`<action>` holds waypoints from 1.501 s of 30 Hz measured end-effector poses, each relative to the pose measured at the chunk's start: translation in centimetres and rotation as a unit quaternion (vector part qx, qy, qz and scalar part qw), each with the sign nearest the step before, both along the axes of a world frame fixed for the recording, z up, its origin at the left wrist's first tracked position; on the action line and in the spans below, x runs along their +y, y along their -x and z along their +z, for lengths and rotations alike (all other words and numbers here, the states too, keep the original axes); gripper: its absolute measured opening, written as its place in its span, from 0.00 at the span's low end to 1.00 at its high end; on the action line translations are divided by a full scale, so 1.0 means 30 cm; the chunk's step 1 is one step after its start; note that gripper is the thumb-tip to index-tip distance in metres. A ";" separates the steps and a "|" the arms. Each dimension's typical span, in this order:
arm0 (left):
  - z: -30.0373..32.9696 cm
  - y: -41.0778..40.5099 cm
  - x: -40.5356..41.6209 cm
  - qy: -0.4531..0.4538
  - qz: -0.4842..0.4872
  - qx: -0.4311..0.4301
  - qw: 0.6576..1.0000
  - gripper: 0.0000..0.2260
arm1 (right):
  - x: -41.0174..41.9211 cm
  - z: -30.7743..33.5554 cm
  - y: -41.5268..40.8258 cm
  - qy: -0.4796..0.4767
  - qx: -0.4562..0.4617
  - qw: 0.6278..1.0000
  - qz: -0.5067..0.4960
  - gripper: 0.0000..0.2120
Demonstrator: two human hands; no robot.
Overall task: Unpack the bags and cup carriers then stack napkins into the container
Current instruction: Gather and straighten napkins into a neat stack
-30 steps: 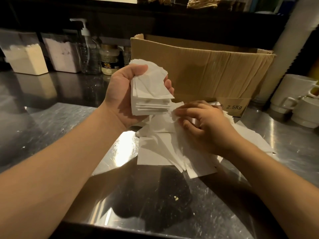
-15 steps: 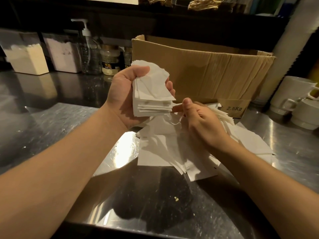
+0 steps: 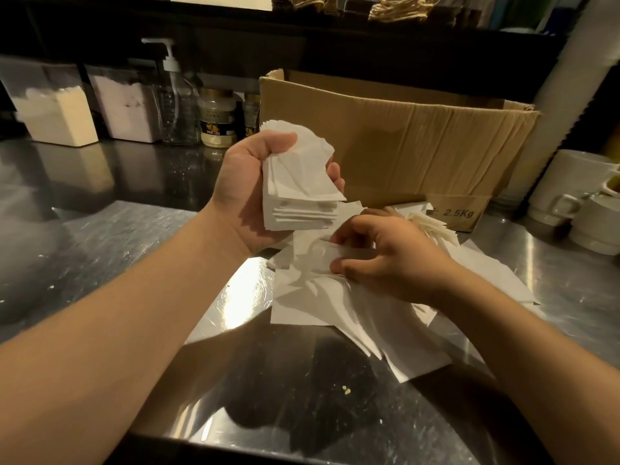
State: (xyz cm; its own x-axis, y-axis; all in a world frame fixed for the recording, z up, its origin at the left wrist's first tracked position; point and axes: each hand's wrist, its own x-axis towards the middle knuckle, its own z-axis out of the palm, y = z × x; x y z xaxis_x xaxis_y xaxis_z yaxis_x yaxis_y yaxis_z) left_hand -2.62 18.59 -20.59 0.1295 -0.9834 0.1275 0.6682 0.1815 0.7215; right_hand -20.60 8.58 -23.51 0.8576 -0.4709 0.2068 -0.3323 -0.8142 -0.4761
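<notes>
Steel table (image 3: 100, 250) carried the loose napkins (image 3: 335, 307) near its middle. My left hand (image 3: 245, 189) gripped a squared stack (image 3: 298, 196); my right hand (image 3: 389, 260) pinched one sheet. I judged lifting sheets singly and aligning edges best.

"2.5Kg" is printed on the cardboard box (image 3: 396, 142) front flap | jar (image 3: 216, 119) label is not legible

We count two hands (image 3: 248, 193), one cardboard box (image 3: 402, 146), one pump bottle (image 3: 174, 105) and two powder tubs (image 3: 57, 105). Two jars (image 3: 217, 117), two white cups (image 3: 570, 186). Napkins (image 3: 335, 307): too many to count.
</notes>
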 end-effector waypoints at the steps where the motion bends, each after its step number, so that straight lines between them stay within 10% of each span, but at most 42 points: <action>1: 0.000 0.001 0.000 0.000 -0.001 -0.001 1.000 0.21 | 0.000 -0.002 0.001 0.006 0.003 1.000 0.002 0.08; 10: -0.003 -0.006 -0.004 0.010 -0.020 0.020 1.000 0.22 | -0.026 -0.001 0.018 -0.088 -0.219 0.967 -0.094 0.04; 21: -0.004 -0.010 -0.004 -0.006 -0.013 0.002 1.000 0.25 | -0.047 0.010 0.027 -0.068 -0.215 0.968 -0.114 0.06; 30: -0.004 -0.003 -0.006 -0.008 -0.018 0.011 1.000 0.24 | -0.047 0.076 0.089 -0.287 -0.297 0.905 -0.105 0.07; 38: -0.006 0.007 -0.003 -0.011 -0.022 0.001 1.000 0.23 | -0.047 0.134 0.144 -0.421 -0.044 0.906 -0.007 0.03; 45: -0.014 0.007 -0.007 -0.028 -0.017 -0.011 0.999 0.24 | -0.049 0.111 0.136 -0.213 0.161 0.962 -0.061 0.04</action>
State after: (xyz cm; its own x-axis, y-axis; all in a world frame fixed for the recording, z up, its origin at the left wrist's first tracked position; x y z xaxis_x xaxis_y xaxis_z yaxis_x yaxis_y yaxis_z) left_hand -2.83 18.37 -21.01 0.0937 -0.9928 0.0741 0.6576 0.1176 0.7442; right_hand -24.69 7.11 -20.18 0.7777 -0.5553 -0.2946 -0.5995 -0.5141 -0.6135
